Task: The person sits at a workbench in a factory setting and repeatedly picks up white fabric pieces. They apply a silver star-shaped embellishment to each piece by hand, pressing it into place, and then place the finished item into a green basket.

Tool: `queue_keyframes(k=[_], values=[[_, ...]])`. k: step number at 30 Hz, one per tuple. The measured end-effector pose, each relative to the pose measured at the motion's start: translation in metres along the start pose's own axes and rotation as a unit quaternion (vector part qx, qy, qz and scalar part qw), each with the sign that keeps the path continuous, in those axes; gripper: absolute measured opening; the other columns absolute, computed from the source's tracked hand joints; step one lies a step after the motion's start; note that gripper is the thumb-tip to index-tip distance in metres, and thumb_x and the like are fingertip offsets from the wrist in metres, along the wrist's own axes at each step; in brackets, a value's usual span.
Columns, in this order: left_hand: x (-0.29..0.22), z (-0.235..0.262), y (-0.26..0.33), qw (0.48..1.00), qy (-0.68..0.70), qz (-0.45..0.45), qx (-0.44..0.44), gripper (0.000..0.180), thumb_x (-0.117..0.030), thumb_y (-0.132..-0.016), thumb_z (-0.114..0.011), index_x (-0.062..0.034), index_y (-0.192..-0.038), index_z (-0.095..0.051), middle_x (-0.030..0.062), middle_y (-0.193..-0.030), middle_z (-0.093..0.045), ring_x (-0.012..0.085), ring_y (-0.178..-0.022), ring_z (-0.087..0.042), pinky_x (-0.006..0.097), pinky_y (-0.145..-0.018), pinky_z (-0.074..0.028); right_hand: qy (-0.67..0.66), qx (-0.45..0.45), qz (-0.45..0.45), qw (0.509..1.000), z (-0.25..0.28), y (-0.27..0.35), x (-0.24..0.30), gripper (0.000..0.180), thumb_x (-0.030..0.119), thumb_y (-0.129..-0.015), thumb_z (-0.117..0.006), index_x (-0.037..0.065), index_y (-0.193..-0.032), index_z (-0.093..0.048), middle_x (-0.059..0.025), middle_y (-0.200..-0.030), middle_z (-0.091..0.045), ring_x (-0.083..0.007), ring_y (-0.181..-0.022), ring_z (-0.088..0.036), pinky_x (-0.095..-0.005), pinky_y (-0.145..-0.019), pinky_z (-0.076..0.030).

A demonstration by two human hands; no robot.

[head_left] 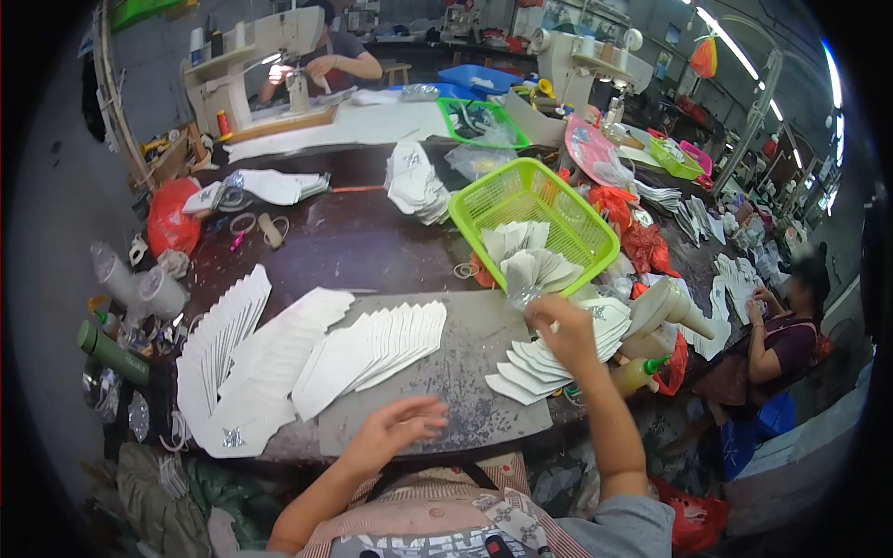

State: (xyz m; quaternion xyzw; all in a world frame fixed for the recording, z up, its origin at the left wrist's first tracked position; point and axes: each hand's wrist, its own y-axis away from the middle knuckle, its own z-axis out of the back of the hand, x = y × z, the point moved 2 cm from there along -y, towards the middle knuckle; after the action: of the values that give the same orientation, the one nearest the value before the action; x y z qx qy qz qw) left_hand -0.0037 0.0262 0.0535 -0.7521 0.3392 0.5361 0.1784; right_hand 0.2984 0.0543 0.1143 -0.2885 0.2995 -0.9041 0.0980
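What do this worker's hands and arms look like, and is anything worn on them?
The left hand and right hand are human and ungloved, with no watch showing. The forearms are bare. A grey short sleeve ends near the right elbow; the left sleeve isn't clearly visible.

Table [307, 246]: dark top, broad, spread across the middle.
Worktop [349, 130]: white, beyond the table.
Sewing machines: 2, pale; 1 at upper left [251, 60], 1 right of centre [581, 63].
Stool [397, 72]: wooden, small, behind the worktop.
Post [113, 102]: wooden, thin, near the left rim.
Wall [156, 56]: grey, behind the left machine.
Left rim [65, 205]: plain grey expanse; wall or floor, cannot tell.
Lights [728, 43]: white tubes, lit, upper right.
Pipes [774, 70]: pale, curved, beside the lights.
Far room: dim, cluttered.
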Motion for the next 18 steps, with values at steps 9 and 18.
queue_keyframes(k=[9,18], values=[[0.019,-0.008,-0.019,0.962,0.174,-0.074,-0.195,0.013,-0.006,-0.093,-0.059,-0.0005,-0.104,-0.058,0.0068,-0.099,-0.064,0.0119,-0.089,-0.061,0.029,-0.082,-0.05,-0.189,-0.045,-0.075,0.978,-0.064,0.103,0.129,0.032,0.002,-0.07,-0.076,-0.003,-0.099,-0.061,-0.0158,-0.101,-0.063,-0.0255,-0.089,-0.063,-0.0327,-0.078,-0.052],[0.046,-0.003,0.01,0.932,0.251,-0.045,-0.256,0.018,-0.006,-0.089,-0.064,0.0008,-0.106,-0.064,0.0032,-0.095,-0.064,0.0085,-0.087,-0.057,0.025,-0.079,-0.048,-0.274,0.058,-0.203,0.938,-0.107,0.113,0.129,0.013,0.005,-0.083,-0.068,-0.003,-0.077,-0.059,-0.0035,-0.074,-0.058,-0.0101,-0.067,-0.052,-0.0252,-0.06,-0.042]])
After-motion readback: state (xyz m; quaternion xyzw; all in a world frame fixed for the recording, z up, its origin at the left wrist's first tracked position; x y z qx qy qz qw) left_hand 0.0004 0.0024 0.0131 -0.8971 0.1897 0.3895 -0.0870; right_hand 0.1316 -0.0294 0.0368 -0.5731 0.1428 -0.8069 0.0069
